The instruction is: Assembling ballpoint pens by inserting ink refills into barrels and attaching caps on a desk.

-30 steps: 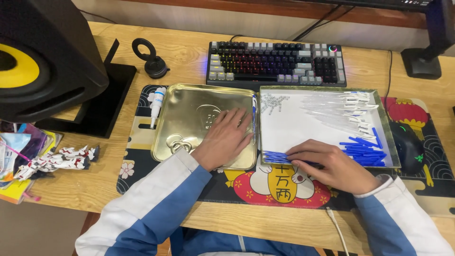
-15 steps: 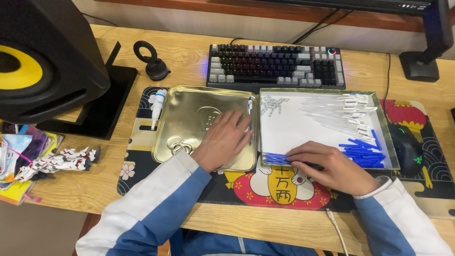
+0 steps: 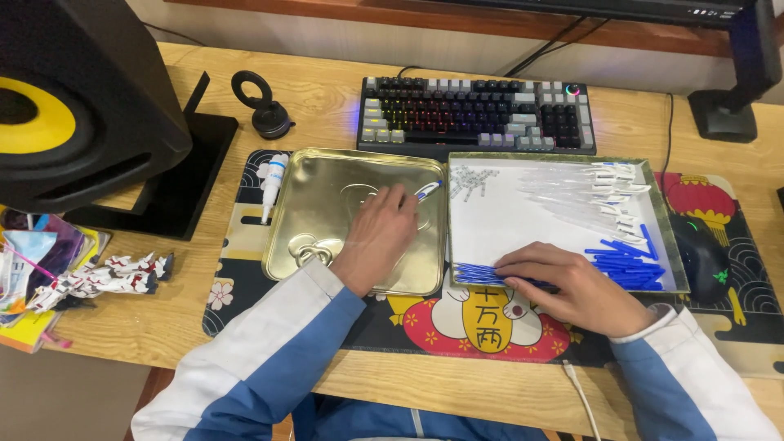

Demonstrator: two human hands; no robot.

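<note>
Left hand (image 3: 377, 237) fingers seemingly pinch a pen (image 3: 427, 190); right hand (image 3: 572, 286) fingers flat on blue sticks (image 3: 625, 263)

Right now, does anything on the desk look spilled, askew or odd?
Nothing looks spilled or damaged. The blue sticks, clear tubes and small caps lie in loose groups inside the white-lined tray. The left hand holds a pen-like piece over the gold lid.

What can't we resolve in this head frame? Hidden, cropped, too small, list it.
- Head view: left hand covers part of the gold tin lid; what its fingers pinch besides a pen-like tip is unclear.
- Right hand hides the blue sticks beneath it.
- Tiny silver parts in the white tray: too small to identify.
- Speaker: cut by the frame edge.
</note>
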